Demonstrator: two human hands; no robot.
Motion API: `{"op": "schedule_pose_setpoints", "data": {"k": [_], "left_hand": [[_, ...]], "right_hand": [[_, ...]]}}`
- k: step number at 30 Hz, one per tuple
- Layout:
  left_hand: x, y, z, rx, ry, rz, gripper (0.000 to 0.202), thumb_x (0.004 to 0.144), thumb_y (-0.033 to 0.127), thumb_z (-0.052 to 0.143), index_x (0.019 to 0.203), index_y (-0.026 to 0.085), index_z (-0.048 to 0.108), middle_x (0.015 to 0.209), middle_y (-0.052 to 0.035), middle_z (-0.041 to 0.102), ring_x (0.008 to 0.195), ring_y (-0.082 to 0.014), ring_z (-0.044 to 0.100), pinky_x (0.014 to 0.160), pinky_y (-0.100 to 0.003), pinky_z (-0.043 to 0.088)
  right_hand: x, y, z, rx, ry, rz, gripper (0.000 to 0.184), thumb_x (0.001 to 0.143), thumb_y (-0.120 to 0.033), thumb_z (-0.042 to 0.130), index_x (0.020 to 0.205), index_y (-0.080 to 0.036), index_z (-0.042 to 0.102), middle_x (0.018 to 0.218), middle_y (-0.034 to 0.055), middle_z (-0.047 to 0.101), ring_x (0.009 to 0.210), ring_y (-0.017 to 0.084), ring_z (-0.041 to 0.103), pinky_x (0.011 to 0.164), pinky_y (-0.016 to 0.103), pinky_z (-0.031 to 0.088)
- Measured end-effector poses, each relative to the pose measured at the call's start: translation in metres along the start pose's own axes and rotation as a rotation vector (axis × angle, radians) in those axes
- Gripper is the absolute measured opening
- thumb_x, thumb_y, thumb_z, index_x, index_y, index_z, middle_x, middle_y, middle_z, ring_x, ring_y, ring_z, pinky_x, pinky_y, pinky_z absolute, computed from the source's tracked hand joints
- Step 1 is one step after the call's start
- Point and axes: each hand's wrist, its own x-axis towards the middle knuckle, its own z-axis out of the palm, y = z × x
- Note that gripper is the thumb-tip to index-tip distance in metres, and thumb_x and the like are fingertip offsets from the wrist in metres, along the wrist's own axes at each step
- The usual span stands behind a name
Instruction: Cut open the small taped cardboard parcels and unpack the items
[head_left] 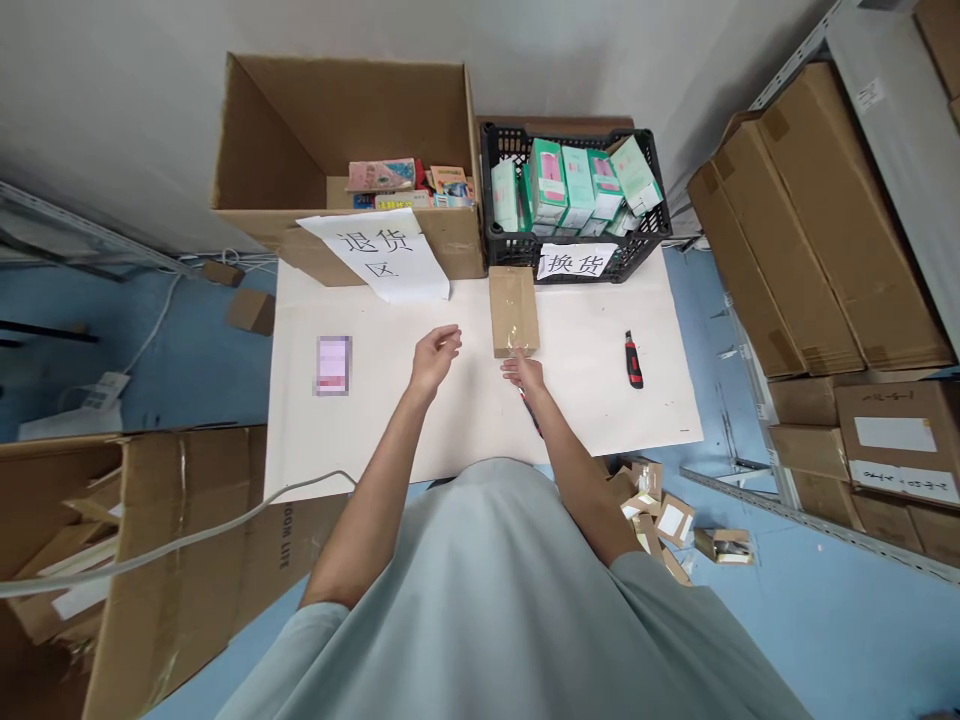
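My left hand (437,358) hovers over the white table with its fingers loosely bent and apart, nothing in them. My right hand (526,373) is at the near end of a small brown cardboard box (514,305), which has clear tape on it. The fingers of that hand stretch to the left, and one seems to touch the box's near edge. Partly hidden under the right hand and wrist lies a slim black and red tool (531,412); its kind cannot be made out. To the right, a red and black utility knife (634,360) rests on the table.
A large open carton (345,110) with packets and a paper sign (382,255) stands behind. Beside it, a black crate (491,245) holds green and white boxes. A blurred pink card-like item (332,365) lies left. Cartons fill the right shelf; a cable (225,525) crosses lower left.
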Motion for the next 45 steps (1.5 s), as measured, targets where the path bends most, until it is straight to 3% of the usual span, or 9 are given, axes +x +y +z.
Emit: {"op": "schedule_pose_setpoints", "data": {"k": [3, 7, 10, 12, 19, 25, 31, 37, 45], "left_hand": [[0.036, 0.021, 0.027, 0.143, 0.007, 0.145, 0.052, 0.094, 0.041, 0.075, 0.14, 0.02, 0.074, 0.155, -0.0191, 0.073, 0.14, -0.0372, 0.072, 0.119, -0.059, 0.06], [0.077, 0.038, 0.054, 0.434, 0.039, 0.328, 0.065, 0.094, 0.034, 0.076, 0.156, 0.017, 0.067, 0.17, -0.0218, 0.06, 0.166, -0.0415, 0.049, 0.14, -0.059, 0.037], [0.089, 0.039, 0.063, 0.611, 0.002, 0.332, 0.069, 0.092, 0.03, 0.075, 0.159, 0.015, 0.064, 0.173, -0.0217, 0.056, 0.172, -0.0455, 0.036, 0.144, -0.063, 0.028], [0.086, 0.035, 0.063, 0.701, -0.074, 0.312, 0.07, 0.092, 0.028, 0.072, 0.159, 0.013, 0.064, 0.167, -0.0225, 0.06, 0.167, -0.0468, 0.042, 0.142, -0.063, 0.032], [0.036, 0.005, 0.029, 0.588, -0.065, 0.323, 0.061, 0.092, 0.041, 0.078, 0.148, 0.017, 0.073, 0.136, -0.0182, 0.065, 0.139, -0.0419, 0.064, 0.132, -0.057, 0.046], [-0.032, -0.037, -0.01, 0.432, -0.007, 0.291, 0.076, 0.087, 0.044, 0.088, 0.156, 0.021, 0.063, 0.163, -0.0185, 0.061, 0.16, -0.0388, 0.053, 0.139, -0.055, 0.038], [-0.093, -0.082, -0.051, 0.34, 0.095, 0.144, 0.088, 0.078, 0.05, 0.098, 0.156, 0.025, 0.064, 0.168, -0.0183, 0.063, 0.165, -0.0411, 0.051, 0.14, -0.056, 0.037], [-0.144, -0.123, -0.071, 0.251, 0.141, -0.036, 0.082, 0.078, 0.041, 0.093, 0.153, 0.025, 0.065, 0.163, -0.0155, 0.069, 0.157, -0.0354, 0.061, 0.134, -0.055, 0.046], [-0.16, -0.148, -0.074, 0.131, 0.113, -0.079, 0.085, 0.077, 0.044, 0.094, 0.154, 0.022, 0.066, 0.159, -0.0159, 0.07, 0.142, -0.0335, 0.071, 0.126, -0.051, 0.057]], "right_hand": [[0.0, 0.01, -0.009, -0.01, -0.015, -0.02, 0.055, 0.108, -0.062, 0.076, 0.076, -0.018, 0.079, 0.086, 0.0088, 0.087, 0.061, 0.011, 0.072, 0.059, 0.021, 0.052], [-0.004, 0.023, -0.023, -0.005, -0.01, -0.033, 0.051, 0.102, -0.063, 0.081, 0.076, -0.019, 0.08, 0.091, 0.0091, 0.088, 0.064, 0.011, 0.073, 0.06, 0.021, 0.051], [-0.01, 0.031, -0.038, 0.005, -0.008, -0.054, 0.046, 0.1, -0.059, 0.083, 0.079, -0.018, 0.081, 0.094, 0.0084, 0.088, 0.067, 0.012, 0.072, 0.061, 0.022, 0.05], [-0.014, 0.037, -0.047, 0.012, -0.007, -0.068, 0.044, 0.099, -0.057, 0.083, 0.081, -0.018, 0.082, 0.096, 0.0082, 0.087, 0.07, 0.012, 0.072, 0.062, 0.022, 0.05], [-0.026, 0.04, -0.07, 0.075, 0.045, -0.152, 0.041, 0.095, -0.06, 0.086, 0.103, -0.02, 0.082, 0.103, 0.0065, 0.087, 0.093, 0.018, 0.079, 0.078, 0.023, 0.06], [-0.037, 0.026, -0.063, -0.077, -0.054, -0.285, 0.035, 0.105, -0.049, 0.073, 0.126, -0.022, 0.083, 0.138, 0.005, 0.085, 0.137, 0.022, 0.073, 0.108, 0.03, 0.062], [-0.059, 0.044, -0.054, -0.211, -0.235, -0.474, 0.055, 0.105, -0.058, 0.071, 0.145, -0.022, 0.079, 0.154, 0.0083, 0.078, 0.143, 0.027, 0.07, 0.125, 0.039, 0.056], [-0.085, 0.086, -0.062, -0.49, -0.27, -0.466, 0.089, 0.091, -0.072, 0.087, 0.165, -0.027, 0.066, 0.163, 0.0152, 0.066, 0.15, 0.032, 0.065, 0.125, 0.048, 0.058], [-0.093, 0.121, -0.067, -0.754, -0.225, -0.58, 0.122, 0.083, -0.066, 0.099, 0.182, -0.027, 0.038, 0.179, 0.0193, 0.049, 0.166, 0.036, 0.048, 0.133, 0.054, 0.05]]}}
